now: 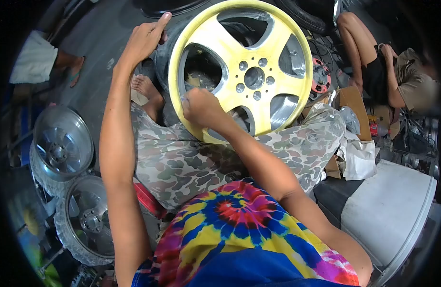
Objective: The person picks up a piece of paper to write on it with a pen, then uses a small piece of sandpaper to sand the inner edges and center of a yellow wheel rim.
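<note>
A yellow five-spoke wheel rim (220, 40) stands tilted against my camouflage trousers (182, 153), its face toward me. At its upper left, beside the outer edge, is my left hand (146, 40), with the thumb stretched out and the other fingers partly hidden; I see nothing held in it. My right hand (201, 107) is closed at the rim's lower left, over a spoke near the edge. What its fingers hold, if anything, is hidden. Bare grey metal shows on the inner sides of the spoke openings.
Two silver wheels (58, 138) lie at the left. A person (392, 71) sits at the upper right; another person's leg (70, 62) shows at the upper left. On the right are a cardboard box (352, 103), a red-and-black reel (320, 76) and a white panel (392, 205).
</note>
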Available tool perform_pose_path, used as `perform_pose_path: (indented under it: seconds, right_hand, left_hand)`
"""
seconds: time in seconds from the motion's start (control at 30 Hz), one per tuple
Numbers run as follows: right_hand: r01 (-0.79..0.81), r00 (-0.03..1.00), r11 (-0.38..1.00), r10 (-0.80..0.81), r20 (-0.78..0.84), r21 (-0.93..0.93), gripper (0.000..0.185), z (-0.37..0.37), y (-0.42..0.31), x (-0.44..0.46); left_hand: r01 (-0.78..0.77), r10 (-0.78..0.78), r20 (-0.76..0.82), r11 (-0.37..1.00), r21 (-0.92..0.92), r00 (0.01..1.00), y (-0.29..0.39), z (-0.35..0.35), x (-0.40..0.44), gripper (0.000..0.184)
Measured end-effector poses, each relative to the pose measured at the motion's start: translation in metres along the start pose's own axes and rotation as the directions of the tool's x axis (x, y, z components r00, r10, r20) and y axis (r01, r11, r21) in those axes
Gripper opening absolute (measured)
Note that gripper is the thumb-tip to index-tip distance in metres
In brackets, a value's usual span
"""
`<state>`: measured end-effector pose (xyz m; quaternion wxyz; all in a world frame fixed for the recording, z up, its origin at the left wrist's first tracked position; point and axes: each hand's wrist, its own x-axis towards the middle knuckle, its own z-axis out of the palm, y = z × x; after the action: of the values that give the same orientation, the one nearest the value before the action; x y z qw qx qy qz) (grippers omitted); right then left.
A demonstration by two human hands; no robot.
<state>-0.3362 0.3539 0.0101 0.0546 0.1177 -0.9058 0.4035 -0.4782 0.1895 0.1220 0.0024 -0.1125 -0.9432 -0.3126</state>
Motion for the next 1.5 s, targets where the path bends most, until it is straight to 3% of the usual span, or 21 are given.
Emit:
perform_pose_path:
  seconds: [0.07,0.1,0.17,0.2,0.27,0.3,0.37,0.5,0.63,0.7,0.77,0.83,0.87,0.97,1.0,1.1,1.17,1.23,1.3,1.37,1.5]
  right_hand:
    - [-0.078,0.964,0.995,0.061,0.258,0.055,0.028,-0.014,-0.003,0.001]
    - [-0.082,0.965,0.995,0.066,0.252,0.056,0.028,-0.024,-0.01,0.016]
    - [-0.218,0.975,0.898,0.22,0.04,0.383,0.027,-0.038,-0.02,0.053]
    - [-0.215,0.976,0.898,0.213,0.048,0.383,0.027,-0.037,-0.023,0.052]
    - [-0.172,0.985,0.954,0.174,0.015,0.246,0.026,-0.036,-0.03,0.049]
    - [-0.091,0.988,0.992,0.079,0.134,0.089,0.025,-0.027,-0.02,0.03]
    - [0.078,0.959,0.996,-0.087,0.269,0.041,0.026,-0.011,0.002,-0.01]
    - [0.082,0.924,0.996,-0.062,0.378,-0.037,0.026,-0.038,-0.015,-0.002]
    - [0.168,0.781,0.982,-0.077,0.62,-0.09,0.023,-0.074,-0.002,0.014]
    - [0.013,0.856,1.0,-0.021,0.517,0.019,0.022,-0.1,-0.006,0.02]
    - [0.029,0.844,1.0,-0.028,0.535,0.006,0.023,-0.084,0.0,0.017]
    - [0.338,0.831,0.941,-0.303,0.467,0.008,0.024,-0.05,0.008,0.004]
    - [0.366,0.821,0.926,-0.274,0.501,-0.094,0.02,-0.052,0.011,-0.004]
    - [0.431,0.812,0.902,-0.369,0.451,-0.038,0.016,-0.086,0.015,-0.016]
    - [0.424,0.786,0.904,-0.337,0.518,-0.057,0.014,-0.102,0.009,-0.012]
    - [0.512,0.733,0.858,-0.407,0.545,-0.047,0.013,-0.076,0.008,-0.002]
    - [0.483,0.714,0.873,-0.348,0.608,-0.069,0.014,-0.058,0.011,0.007]
    - [0.484,0.721,0.873,-0.439,0.535,0.063,0.014,-0.072,0.008,0.007]
    - [0.449,0.729,0.893,-0.393,0.56,0.041,0.013,-0.103,0.007,-0.001]
    - [0.446,0.746,0.894,-0.339,0.574,-0.052,0.014,-0.119,0.01,-0.004]
    - [0.411,0.785,0.912,-0.362,0.502,0.015,0.017,-0.086,0.009,-0.007]
  left_hand:
    - [-0.006,0.006,0.019,1.0,0.006,1.0,-0.002,0.006,0.003,0.083]
    - [-0.009,0.009,0.029,1.0,0.015,1.0,-0.002,0.007,0.006,0.084]
    - [0.007,-0.007,0.033,1.0,0.014,0.999,-0.001,0.008,0.006,0.084]
    - [0.024,-0.024,0.031,1.0,0.015,0.999,-0.002,0.007,0.004,0.083]
    - [0.022,-0.022,0.018,1.0,0.017,1.0,-0.001,0.002,0.001,0.083]
    - [0.021,-0.022,0.009,1.0,0.009,1.0,0.001,0.002,0.001,0.083]
    - [0.0,0.0,0.009,1.0,0.013,1.0,0.004,0.002,0.002,0.083]
    - [-0.028,0.028,0.019,1.0,-0.006,0.999,-0.002,0.008,0.006,0.082]
    - [-0.013,0.013,0.022,1.0,0.024,1.0,-0.004,-0.001,0.003,0.081]
    - [-0.061,0.061,-0.003,0.998,0.011,0.998,-0.003,-0.003,0.0,0.081]
    - [-0.006,0.007,-0.011,1.0,0.022,1.0,-0.001,-0.002,-0.004,0.082]
    - [-0.028,0.028,-0.007,1.0,-0.013,1.0,-0.006,0.003,-0.003,0.08]
    - [-0.031,0.031,-0.011,1.0,-0.001,0.999,-0.009,0.004,-0.003,0.081]
    - [-0.07,0.069,-0.033,0.997,-0.028,0.997,-0.007,0.001,-0.009,0.082]
    - [-0.05,0.05,-0.051,0.999,0.0,0.997,-0.006,0.002,-0.011,0.081]
    - [-0.033,0.033,-0.029,0.999,0.001,0.999,0.002,0.0,-0.012,0.08]
    - [-0.049,0.048,-0.048,0.999,-0.023,0.998,-0.002,0.005,-0.009,0.08]
    - [-0.07,0.07,-0.039,0.997,0.019,0.997,0.001,0.006,-0.012,0.08]
    - [-0.097,0.097,-0.064,0.995,0.004,0.993,0.001,0.005,-0.016,0.079]
    - [-0.071,0.07,0.017,0.997,0.04,0.997,0.001,0.003,-0.019,0.077]
    - [-0.057,0.055,0.041,0.998,0.036,0.998,0.004,0.0,-0.034,0.073]
